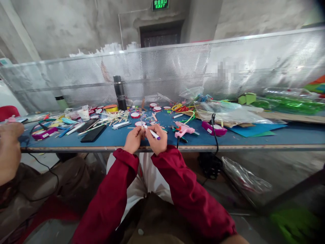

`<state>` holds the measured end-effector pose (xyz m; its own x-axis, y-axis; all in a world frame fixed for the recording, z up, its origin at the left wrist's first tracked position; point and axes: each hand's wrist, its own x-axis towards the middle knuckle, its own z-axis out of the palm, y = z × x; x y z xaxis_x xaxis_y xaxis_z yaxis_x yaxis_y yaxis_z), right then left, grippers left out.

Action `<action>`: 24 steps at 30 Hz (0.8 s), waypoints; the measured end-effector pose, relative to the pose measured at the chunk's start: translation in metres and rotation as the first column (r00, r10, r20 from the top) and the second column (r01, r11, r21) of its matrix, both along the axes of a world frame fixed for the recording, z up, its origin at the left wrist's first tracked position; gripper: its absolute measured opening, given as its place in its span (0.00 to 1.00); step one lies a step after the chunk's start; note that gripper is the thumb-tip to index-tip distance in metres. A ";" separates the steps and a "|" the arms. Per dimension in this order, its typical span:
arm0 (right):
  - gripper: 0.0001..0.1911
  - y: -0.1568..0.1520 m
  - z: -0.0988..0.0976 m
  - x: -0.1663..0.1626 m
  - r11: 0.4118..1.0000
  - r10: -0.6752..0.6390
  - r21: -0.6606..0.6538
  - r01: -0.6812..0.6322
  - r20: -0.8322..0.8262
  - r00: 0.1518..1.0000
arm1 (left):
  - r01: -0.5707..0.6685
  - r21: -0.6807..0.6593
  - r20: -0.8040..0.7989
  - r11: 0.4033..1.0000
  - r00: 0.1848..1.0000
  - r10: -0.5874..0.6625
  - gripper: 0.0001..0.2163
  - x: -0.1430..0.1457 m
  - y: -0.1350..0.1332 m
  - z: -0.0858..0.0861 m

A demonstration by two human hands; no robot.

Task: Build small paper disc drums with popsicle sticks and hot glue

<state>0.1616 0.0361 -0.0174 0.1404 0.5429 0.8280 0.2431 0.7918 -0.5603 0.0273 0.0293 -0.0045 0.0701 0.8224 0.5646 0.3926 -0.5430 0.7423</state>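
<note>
Both hands meet over the front edge of the blue-topped table (pixel 115 138). Between the fingers of my right hand (pixel 159 138) is a white marker pen (pixel 155 135) with a purple end pointing toward me. My left hand (pixel 133 139) is closed, its fingertips pinched together against the right ones near the pen's far end. Something small and whitish shows at these fingertips, too small to name. Just beyond them lies a round white disc (pixel 140 124). A pink glue gun (pixel 183 129) rests to the right of my right hand.
Left of my hands lie a black phone (pixel 93 133), pale sticks (pixel 115 119) and a paper cup (pixel 84 114). A black thermos (pixel 120 92) stands before the perforated metal screen (pixel 162 74). Rightward are a purple holder (pixel 214 128) and plastic bags (pixel 228 111). Another person's hand (pixel 9 150) is far left.
</note>
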 end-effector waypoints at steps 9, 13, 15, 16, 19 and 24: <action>0.07 -0.002 0.002 0.002 0.999 0.029 0.024 -0.030 0.015 0.999 | 0.120 0.006 0.066 0.993 0.991 -0.120 0.10 -0.002 -0.008 0.003; 0.06 -0.001 0.000 0.002 0.997 0.062 0.035 -0.063 0.019 0.998 | 0.130 0.022 0.036 0.991 0.991 -0.131 0.08 -0.004 -0.010 0.003; 0.06 0.000 -0.001 0.002 0.997 0.068 0.035 -0.069 0.019 0.997 | 0.125 0.023 0.039 0.992 0.991 -0.126 0.07 -0.003 -0.010 0.003; 0.06 0.000 -0.002 0.001 0.997 0.068 0.034 -0.069 0.019 0.997 | 0.128 0.021 0.048 0.992 0.991 -0.129 0.07 -0.003 -0.010 0.003; 0.06 0.000 -0.002 0.002 0.996 0.076 0.035 -0.077 0.024 0.997 | 0.133 0.003 0.070 0.991 0.989 -0.133 0.07 -0.004 -0.009 0.002; 0.06 -0.005 0.001 0.003 0.996 0.072 0.043 -0.073 0.031 0.997 | 0.111 -0.013 0.070 0.994 0.992 -0.109 0.07 -0.004 -0.009 0.000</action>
